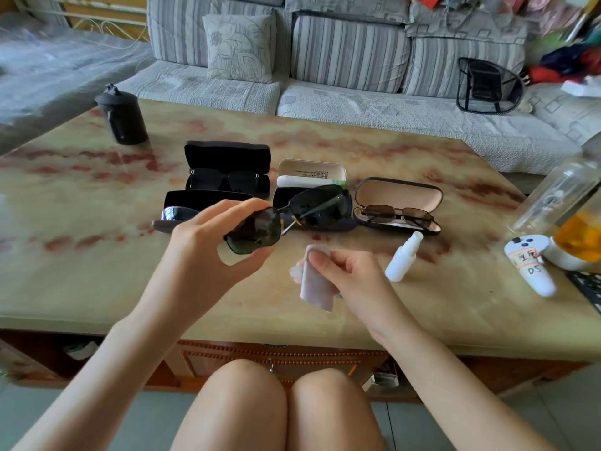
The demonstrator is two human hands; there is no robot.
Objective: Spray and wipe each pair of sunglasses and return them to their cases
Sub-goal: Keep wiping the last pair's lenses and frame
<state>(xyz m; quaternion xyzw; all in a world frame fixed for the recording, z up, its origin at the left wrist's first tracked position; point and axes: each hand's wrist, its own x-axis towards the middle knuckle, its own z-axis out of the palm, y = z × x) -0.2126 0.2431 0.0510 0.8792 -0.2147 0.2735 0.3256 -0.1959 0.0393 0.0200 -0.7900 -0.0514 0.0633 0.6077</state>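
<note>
Fingers of the left hand (208, 245) are hiding the outer edge of the sunglasses (292, 216), so the hinge at that end is not showing. Whether the temples are lying folded or open is hard to tell; thin bars are only showing through the dark lenses. The far lens is covering most of a dark case (338, 226) on the table (97, 271), and the left hand is blocking part of the front-left case (182, 198), where only a shiny lens (175, 212) is peeking out.

The left hand is pinching the near lens by its rim, thumb underneath and fingertips on top, holding the sunglasses in the air above the table, in front of the row of cases. Their long axis is running from lower left, near the person, up to the right and away, with the lenses facing roughly toward the camera. The right hand (351, 275) is gripping a pale cloth (313, 288), fingers curled over its upper edge, just below and apart from the sunglasses.

A white spray bottle (405, 257) is lying tilted on the table just right of the right hand. Behind are sitting an open black case (227, 154) with black sunglasses (224, 180) inside, an open beige case (312, 169), and an open brown case (398, 193) holding brown-tinted glasses (396, 214). A black lidded mug (122, 117) is standing at the far left, and a white controller (530, 268) is lying beside a glass jar (559, 193) at the right edge, partly cut off.
</note>
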